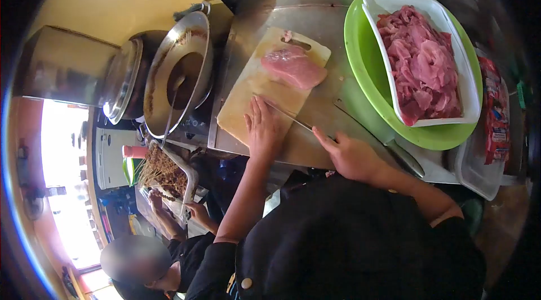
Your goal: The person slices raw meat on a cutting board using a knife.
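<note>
Fingers curled around a knife, others laid out on the board

The right hand [354, 157] grips the knife [290, 116], its index finger stretched along the handle. The knife points forward and to the left, its long axis slanting over the near part of the cutting board [235, 109]. The left hand [263, 132] rests on that board with fingers extended and fairly close together, their tips near the knife's tip; I cannot tell whether anything lies beneath the palm.

Just beyond the blade, a slab of raw meat [294, 68] lies flat on the board, its long axis running from the left toward the right and slightly nearer the person. A small scrap [288, 36] sits by the board's handle slot.

To the right, a second knife [407, 161] lies diagonally on the metal table [332, 24], handle toward the person. Beyond it, a green basin [355, 63] holds a white tray [373, 18] heaped with sliced meat [420, 69]. A red packet [494, 111] is beside the basin.

On the left, another person's hands [198, 214] are at a tray of skewers [163, 173]; farther forward stands a wide pan [153, 94] of dark liquid with a ladle [173, 97] in it.
</note>
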The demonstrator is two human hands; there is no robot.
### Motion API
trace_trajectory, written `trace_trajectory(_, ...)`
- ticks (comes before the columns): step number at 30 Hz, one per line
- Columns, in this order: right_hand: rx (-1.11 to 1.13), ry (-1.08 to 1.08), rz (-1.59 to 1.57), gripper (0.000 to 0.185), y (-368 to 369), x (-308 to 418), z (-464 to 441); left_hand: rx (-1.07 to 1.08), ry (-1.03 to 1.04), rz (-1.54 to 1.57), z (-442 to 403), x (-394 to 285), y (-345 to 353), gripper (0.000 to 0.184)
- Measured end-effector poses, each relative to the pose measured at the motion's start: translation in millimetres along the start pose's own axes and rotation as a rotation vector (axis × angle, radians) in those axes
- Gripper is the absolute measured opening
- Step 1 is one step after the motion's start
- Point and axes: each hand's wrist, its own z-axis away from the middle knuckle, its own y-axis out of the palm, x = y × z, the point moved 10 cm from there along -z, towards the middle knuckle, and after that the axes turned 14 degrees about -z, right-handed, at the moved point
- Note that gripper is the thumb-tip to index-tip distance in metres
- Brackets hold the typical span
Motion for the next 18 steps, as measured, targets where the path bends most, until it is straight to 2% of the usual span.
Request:
trace_trajectory(4,0.014,-0.013,-0.007,0.078,-4.4,1.4,3.0,0.009,-0.068,-0.076,2.9,-0.4,10.3,0.066)
trace_trajectory(10,0.038,0.007,0.021,0.078,-5.5,-0.8,3.9,0.029,-0.04,-0.207,1.4,0.1,11.9,0.065)
trace_trajectory(12,0.031,0.005,0.029,0.078,-6.5,-1.1,4.9,0.034,-0.065,-0.165,1.7,-0.1,10.8,0.064)
trace_trajectory(15,0.023,-0.003,0.037,0.068,-3.4,-5.8,5.1,0.031,-0.088,-0.123,1.6,-0.3,9.3,0.063)
trace_trajectory(18,-0.204,-0.128,-0.421,0.056,-24.6,-10.0,4.1,0.087,-0.099,-0.009,-2.4,5.2,4.0,0.06)
